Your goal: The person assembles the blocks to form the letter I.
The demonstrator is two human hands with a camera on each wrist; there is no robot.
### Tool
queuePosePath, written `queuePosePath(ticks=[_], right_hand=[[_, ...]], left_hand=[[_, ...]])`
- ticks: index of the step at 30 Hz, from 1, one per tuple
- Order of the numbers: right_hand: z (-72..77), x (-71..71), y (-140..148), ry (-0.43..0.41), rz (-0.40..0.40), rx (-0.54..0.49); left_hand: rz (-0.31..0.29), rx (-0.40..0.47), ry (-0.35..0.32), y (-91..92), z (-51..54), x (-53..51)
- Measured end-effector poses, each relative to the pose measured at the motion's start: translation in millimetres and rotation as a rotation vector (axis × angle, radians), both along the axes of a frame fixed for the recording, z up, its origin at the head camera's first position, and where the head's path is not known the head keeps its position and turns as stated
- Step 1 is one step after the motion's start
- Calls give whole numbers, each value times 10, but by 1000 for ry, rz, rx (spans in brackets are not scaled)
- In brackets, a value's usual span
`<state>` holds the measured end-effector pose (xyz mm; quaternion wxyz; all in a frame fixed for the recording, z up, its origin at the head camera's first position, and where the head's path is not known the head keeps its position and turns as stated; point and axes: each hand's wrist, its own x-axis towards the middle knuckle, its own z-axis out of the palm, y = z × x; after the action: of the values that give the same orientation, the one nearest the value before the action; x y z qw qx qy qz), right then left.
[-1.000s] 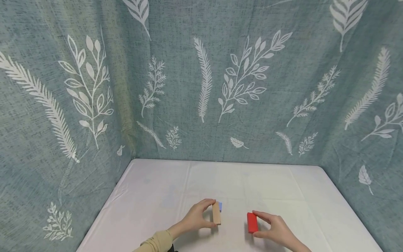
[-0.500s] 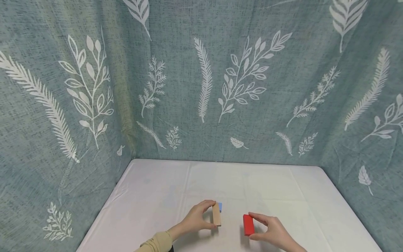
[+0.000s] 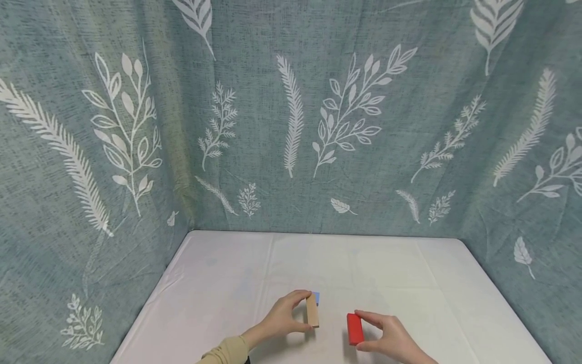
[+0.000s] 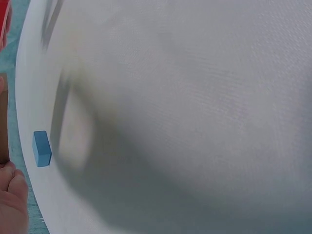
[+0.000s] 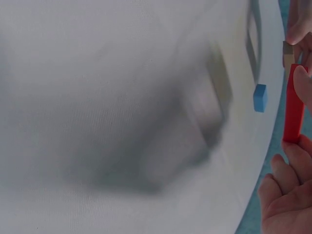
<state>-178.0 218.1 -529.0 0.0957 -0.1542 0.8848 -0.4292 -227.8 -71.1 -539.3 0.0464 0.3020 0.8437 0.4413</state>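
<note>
A tan wooden block (image 3: pixel 312 311) is pinched end to end between the thumb and fingers of my left hand (image 3: pixel 283 316), raised above the table. My right hand (image 3: pixel 386 336) grips a red block (image 3: pixel 355 329) the same way, a short distance to the right. In the right wrist view the red block (image 5: pixel 293 105) overlaps the tan block (image 5: pixel 288 51). On the table lies a small blue block (image 4: pixel 42 148), untouched by either hand. From the head view the tan block partly covers the blue block (image 3: pixel 316 298).
A white cloth covers the table (image 3: pixel 236 273). Patterned green-blue curtains (image 3: pixel 254 126) hang behind it and along both sides. Shadows of the hands fall on the cloth.
My right hand has moved left and slightly toward me with the red block, narrowing the gap to the tan block. My left hand has stayed nearly still.
</note>
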Motion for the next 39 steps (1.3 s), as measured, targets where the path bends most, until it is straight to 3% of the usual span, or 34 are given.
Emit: queuePosePath(ticks=[13,22,32,39], right_hand=[[20,25,-89,-27,57,-51],[-27,34,-140,-67,47,-37],[-121,63,-179,-111,36,-7],[-150,58,-181,-131,22,21]], left_hand=[[-2,14,14,2,-39,-2],[17,4,34,-1,-34,4],[-36,34,110,-34,-57,1],[6,16,6,-15,-42,10]])
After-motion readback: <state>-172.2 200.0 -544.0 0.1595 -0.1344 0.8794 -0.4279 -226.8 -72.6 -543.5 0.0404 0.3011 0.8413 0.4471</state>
